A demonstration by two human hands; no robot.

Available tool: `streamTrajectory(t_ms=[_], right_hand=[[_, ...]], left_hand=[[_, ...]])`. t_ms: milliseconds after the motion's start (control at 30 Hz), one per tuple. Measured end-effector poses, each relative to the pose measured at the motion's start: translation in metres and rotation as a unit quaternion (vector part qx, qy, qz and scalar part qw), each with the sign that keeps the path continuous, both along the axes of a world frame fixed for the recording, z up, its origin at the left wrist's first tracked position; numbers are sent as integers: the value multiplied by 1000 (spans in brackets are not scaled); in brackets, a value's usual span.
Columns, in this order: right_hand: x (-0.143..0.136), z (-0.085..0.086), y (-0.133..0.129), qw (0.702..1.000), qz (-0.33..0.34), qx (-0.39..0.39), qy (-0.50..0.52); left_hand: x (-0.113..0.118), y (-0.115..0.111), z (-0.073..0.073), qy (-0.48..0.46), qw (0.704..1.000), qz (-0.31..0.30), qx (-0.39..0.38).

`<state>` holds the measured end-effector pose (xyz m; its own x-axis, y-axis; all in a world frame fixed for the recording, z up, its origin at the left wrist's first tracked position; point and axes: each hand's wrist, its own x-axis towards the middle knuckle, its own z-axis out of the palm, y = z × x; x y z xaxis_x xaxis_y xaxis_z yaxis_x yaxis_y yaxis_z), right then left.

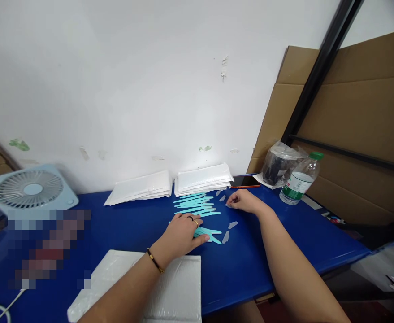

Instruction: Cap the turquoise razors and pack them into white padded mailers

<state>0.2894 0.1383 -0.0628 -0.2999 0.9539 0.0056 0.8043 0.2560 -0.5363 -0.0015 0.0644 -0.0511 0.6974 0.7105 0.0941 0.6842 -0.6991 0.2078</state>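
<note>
My left hand (183,231) lies palm down over slim turquoise plastic sticks, its fingers stretched out and its thumb resting on the near bunch of sticks (213,233). Just beyond its fingers, several more turquoise sticks (197,204) lie side by side in a row. My right hand (243,200) is closed in a pinch on a small translucent plastic piece (229,205), low over the table to the right of the row. Two similar translucent pieces (226,237) lie nearer me, beside the bunch. A couple of others (222,198) rest close to the right fingertips.
White padded mailers stand in two stacks (143,187) (203,177) against the wall. Another mailer (179,287) lies under my left forearm. A phone (245,181), a water bottle (297,184) and a bagged dark container (277,166) are at right; a fan (32,190) stands at left.
</note>
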Motion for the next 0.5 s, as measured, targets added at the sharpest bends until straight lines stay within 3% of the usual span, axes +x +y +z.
streamTrajectory(t_ms=[167, 267, 500], right_hand=[[5, 1, 1, 999, -34, -15, -1], [0, 1, -1, 999, 15, -50, 12], [-26, 1, -6, 995, 87, -34, 27]], left_hand=[[-1, 0, 0, 0, 1000, 2, -6], [0, 1, 0, -1, 1000, 3, -10], [-1, 2, 1, -6, 1000, -4, -23]])
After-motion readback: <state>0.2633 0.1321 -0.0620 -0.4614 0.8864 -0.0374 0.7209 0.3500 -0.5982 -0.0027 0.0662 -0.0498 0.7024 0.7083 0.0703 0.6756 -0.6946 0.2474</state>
